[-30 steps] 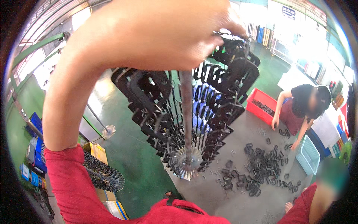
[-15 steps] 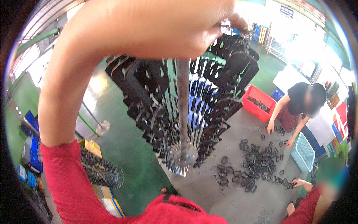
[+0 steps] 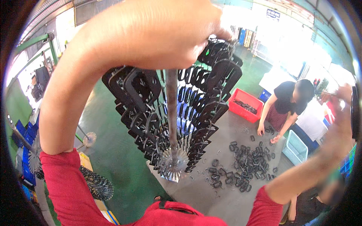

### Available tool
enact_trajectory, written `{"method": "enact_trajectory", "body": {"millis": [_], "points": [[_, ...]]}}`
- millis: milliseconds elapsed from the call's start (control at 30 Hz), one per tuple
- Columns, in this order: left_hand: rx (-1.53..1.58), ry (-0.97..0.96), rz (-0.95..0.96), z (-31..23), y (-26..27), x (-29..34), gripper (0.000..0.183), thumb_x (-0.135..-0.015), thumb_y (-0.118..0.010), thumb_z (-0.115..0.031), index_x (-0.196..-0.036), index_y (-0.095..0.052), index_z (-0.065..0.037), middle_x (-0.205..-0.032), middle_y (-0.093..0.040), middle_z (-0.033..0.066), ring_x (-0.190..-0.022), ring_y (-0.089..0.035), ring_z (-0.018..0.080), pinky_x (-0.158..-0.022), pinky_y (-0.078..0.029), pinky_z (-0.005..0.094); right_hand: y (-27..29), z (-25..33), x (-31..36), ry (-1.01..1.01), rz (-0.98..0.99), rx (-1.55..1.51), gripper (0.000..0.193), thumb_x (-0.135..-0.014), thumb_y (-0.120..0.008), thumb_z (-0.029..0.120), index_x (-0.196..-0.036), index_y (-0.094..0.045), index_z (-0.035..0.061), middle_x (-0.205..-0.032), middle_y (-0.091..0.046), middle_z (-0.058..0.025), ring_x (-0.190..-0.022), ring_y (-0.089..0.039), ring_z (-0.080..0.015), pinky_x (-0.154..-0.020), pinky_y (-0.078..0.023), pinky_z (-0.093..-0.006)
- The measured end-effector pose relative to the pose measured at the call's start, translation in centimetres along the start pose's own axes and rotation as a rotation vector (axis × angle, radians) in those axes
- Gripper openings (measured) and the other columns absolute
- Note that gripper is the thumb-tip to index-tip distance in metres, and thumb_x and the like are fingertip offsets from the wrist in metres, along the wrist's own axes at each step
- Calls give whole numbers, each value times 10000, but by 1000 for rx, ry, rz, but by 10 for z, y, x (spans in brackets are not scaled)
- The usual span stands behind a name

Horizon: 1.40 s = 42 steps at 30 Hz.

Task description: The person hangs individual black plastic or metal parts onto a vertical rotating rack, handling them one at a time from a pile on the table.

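Note:
My left hand (image 3: 151,34) is raised high over a hanging rack (image 3: 171,113), a metal pole with hooks full of black loop-shaped parts (image 3: 141,90). Its fingertips are pinched on a black part (image 3: 222,49) at the rack's top right. The back of the hand hides the pole's top. My right hand (image 3: 343,100) is lifted at the right edge and blurred, beside a dark shape (image 3: 355,113) at the rim. What it holds is unclear. Both sleeves are red.
Several loose black parts (image 3: 245,165) lie in a heap on the grey floor. A person in a black top (image 3: 288,100) bends over them, near a red crate (image 3: 247,105) and a pale blue basket (image 3: 296,148). Other spiked racks (image 3: 96,184) lie at the lower left.
My right forearm and hand have risen into view along the right edge. My left hand stays at the rack's top, and the rack has shifted slightly left in the picture.

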<state>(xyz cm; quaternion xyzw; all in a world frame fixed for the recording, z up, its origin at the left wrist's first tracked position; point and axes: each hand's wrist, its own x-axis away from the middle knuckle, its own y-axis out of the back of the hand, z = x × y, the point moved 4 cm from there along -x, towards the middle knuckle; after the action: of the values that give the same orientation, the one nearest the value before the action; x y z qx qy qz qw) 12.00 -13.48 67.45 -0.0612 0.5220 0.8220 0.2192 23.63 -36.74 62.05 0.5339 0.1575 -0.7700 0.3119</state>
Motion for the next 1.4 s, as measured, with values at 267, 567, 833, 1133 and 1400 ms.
{"method": "enact_trajectory", "body": {"millis": [267,567,833,1133,1400], "points": [[53,94,18,12,-14,-1,325,-762,-547,-25,-1083,-598,-34,-982,-613,173,-950,-561,350,-854,-439,400,-118,-84,-14,138,-50,666,231,-701,-728,162,-871,-616,51,-827,-579,-78,-724,-548,-215,-656,-446,-309],[82,120,-32,12,-14,-1,351,-773,-513,-12,-1115,-588,-39,-1079,-598,158,-1024,-545,326,-903,-423,385,-132,-82,-13,63,-160,868,154,-746,-671,134,-787,-551,46,-770,-529,-95,-740,-523,-292,-650,-419,-383],[10,67,-107,8,-16,1,345,-785,-511,-20,-1119,-589,-50,-1103,-594,139,-1053,-533,315,-919,-417,382,-131,-87,-11,-19,-183,755,89,-773,-652,107,-783,-639,19,-640,-565,-107,-537,-559,-220,-511,-427,-337],[18,35,-140,0,-13,1,364,-749,-508,29,-1098,-595,-32,-1099,-596,145,-1047,-537,325,-902,-427,385,-114,-99,-7,-230,-134,15,101,-811,-633,50,-867,-675,-23,-667,-599,1,-567,-482,-47,-516,-388,-199],[51,-15,-127,23,-20,0,390,-710,-487,75,-1081,-585,5,-1101,-598,170,-1039,-550,354,-904,-430,398,-46,-89,24,-382,-127,168,125,-815,-614,43,-904,-690,2,-764,-638,-25,-599,-516,-44,-547,-405,-176]]}}
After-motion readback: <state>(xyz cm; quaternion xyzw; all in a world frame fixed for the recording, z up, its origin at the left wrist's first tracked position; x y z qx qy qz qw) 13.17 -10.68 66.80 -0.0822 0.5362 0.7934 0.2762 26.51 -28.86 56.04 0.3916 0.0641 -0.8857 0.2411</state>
